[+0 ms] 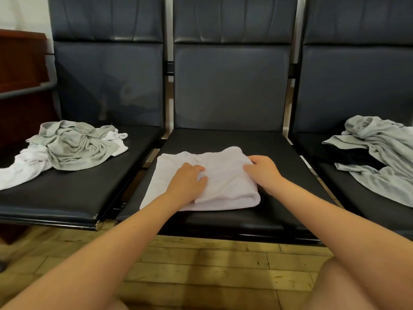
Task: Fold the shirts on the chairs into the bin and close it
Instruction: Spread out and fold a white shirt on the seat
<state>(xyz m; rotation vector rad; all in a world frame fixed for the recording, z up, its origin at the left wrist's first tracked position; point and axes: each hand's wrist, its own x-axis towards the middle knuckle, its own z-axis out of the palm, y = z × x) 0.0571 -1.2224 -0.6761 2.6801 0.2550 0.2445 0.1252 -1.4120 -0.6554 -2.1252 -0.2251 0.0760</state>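
Head view: at center frame, left hand [187, 179] presses flat, fingers relaxed, pinning the folded pale shirt [201, 180]; right hand [262, 170] pinches its right edge, apparently to fold it.

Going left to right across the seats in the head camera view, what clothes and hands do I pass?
Crumpled grey and white shirts on the left seat → left hand and then right hand, both on the folded white shirt on the middle seat → loose light grey shirt on the right seat.
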